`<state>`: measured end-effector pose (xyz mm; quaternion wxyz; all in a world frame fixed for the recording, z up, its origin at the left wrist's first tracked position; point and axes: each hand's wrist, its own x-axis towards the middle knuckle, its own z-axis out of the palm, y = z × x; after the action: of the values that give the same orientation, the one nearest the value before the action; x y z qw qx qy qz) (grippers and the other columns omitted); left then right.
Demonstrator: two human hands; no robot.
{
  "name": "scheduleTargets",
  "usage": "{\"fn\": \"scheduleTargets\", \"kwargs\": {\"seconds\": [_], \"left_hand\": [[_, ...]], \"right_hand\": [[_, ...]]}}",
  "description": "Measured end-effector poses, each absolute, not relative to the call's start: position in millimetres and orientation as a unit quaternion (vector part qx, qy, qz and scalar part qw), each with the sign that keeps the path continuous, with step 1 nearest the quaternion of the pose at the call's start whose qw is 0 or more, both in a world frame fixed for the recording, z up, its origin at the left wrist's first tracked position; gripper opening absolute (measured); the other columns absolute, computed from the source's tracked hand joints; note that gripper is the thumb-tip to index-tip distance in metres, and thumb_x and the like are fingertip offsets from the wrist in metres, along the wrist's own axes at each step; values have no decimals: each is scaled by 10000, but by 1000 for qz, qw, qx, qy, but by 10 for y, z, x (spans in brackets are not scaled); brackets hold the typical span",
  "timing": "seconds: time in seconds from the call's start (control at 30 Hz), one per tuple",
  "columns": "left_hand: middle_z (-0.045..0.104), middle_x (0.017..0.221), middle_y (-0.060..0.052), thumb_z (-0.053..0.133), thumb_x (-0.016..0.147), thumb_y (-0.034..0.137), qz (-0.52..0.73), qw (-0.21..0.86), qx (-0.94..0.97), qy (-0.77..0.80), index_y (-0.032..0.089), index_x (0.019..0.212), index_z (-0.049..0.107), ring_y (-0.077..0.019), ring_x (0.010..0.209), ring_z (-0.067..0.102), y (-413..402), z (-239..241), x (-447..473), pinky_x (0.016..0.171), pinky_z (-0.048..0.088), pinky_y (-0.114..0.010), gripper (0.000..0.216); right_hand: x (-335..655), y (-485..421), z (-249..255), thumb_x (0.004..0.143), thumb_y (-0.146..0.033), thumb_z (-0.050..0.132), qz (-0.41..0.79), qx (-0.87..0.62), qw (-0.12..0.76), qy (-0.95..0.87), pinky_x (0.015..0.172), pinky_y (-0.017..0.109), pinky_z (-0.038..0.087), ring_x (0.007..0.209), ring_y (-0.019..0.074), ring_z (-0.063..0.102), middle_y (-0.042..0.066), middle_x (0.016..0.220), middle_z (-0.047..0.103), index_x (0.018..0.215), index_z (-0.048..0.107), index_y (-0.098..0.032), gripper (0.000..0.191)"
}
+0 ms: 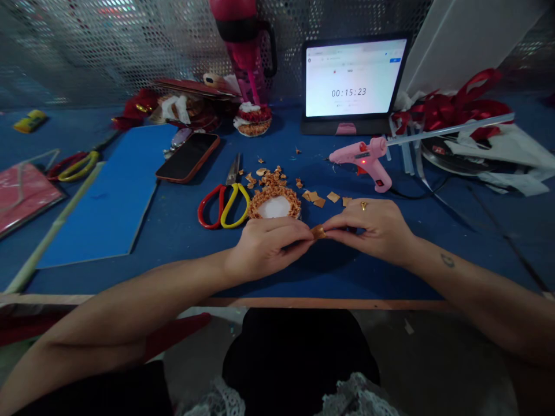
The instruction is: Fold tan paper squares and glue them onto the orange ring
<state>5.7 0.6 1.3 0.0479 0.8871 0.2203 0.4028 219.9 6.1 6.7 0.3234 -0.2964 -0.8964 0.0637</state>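
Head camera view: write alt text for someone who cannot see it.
A person's left hand and right hand pinch a small gold-brown piece over a blue table. Beyond lies a round, white-centred piece with a crinkled brown border, beside scissors with red and yellow handles; a pink glue gun and a tablet reading 00:15:23 are farther back.

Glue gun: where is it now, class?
In the head view, the glue gun is right of centre, between the tablet and the right hand.

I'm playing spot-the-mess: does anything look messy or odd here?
Yes: brown scraps lie scattered untidily beyond the frilly ring. The glue gun looks odd too, lying on its side, unheld, with its red light on.
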Motion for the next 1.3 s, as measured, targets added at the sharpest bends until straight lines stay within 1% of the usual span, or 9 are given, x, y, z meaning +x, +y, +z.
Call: {"fn": "scheduleTargets", "kwargs": {"seconds": [0.23,0.37,0.7,0.87,1.07,1.3], "left_hand": [[671,808,4,618,756,133,392,41,893,216,144,821,619,-44,739,629,8,-4,44,713,498,-98,65],[672,796,14,608,767,148,388,28,894,221,160,812,619,-47,722,630,2,-5,48,686,500,-104,48],[667,829,-1,608,764,132,378,60,899,212,146,849,604,-59,738,627,16,-27,29,703,501,-121,86],[665,836,7,585,778,116,365,61,904,215,149,880,592,-57,747,623,4,-27,30,705,489,-122,108],[650,748,29,594,767,123,379,28,894,239,159,906,571,-53,647,606,-8,-38,44,605,467,-129,146],[651,799,5,562,772,92,370,28,903,218,148,933,550,-66,711,616,8,-70,51,651,482,-134,170]], "right_hand": [[2201,77,65,785,-272,579,78,-301,320,-895,645,206,416,592,66,541,-37,653,642,828,661,-219,107],[2194,68,70,782,-257,583,94,-301,325,-892,650,202,412,590,60,540,-41,657,643,815,661,-214,94],[2178,38,89,787,-231,559,113,-315,304,-892,623,204,386,581,56,537,-51,687,649,803,645,-214,88],[2173,25,79,776,-195,554,112,-310,294,-897,647,201,387,650,66,571,-47,721,652,804,633,-211,86],[2177,16,44,771,-191,546,88,-295,296,-904,645,207,396,679,80,571,-33,734,641,808,612,-195,76],[2157,-5,24,795,-199,507,67,-304,265,-913,642,226,385,681,92,552,-9,771,636,822,594,-192,91]]}}
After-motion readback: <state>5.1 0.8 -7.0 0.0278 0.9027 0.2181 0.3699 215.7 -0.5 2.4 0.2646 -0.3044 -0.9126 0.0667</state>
